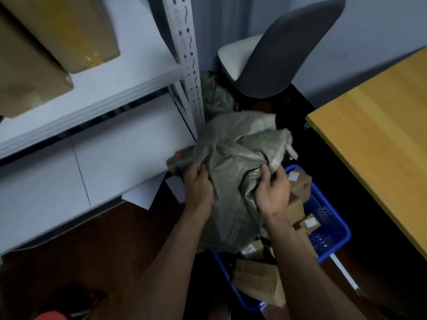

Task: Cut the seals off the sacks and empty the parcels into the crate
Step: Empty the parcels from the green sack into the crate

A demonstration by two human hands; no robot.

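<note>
Brown parcels are seen lying in the blue crate on the floor. Above it, a grey-green sack is held crumpled: its left side is gripped by the left hand, fingers closed in the cloth, and its right folds by the right hand. Beyond, a second sack is wedged between shelf and chair.

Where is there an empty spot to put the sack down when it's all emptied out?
Bare spots: the wooden table on the right, and the dark floor between the white shelf and the blue crate. The crate is crowded with parcels, and both hands grip the sack over it.
</note>
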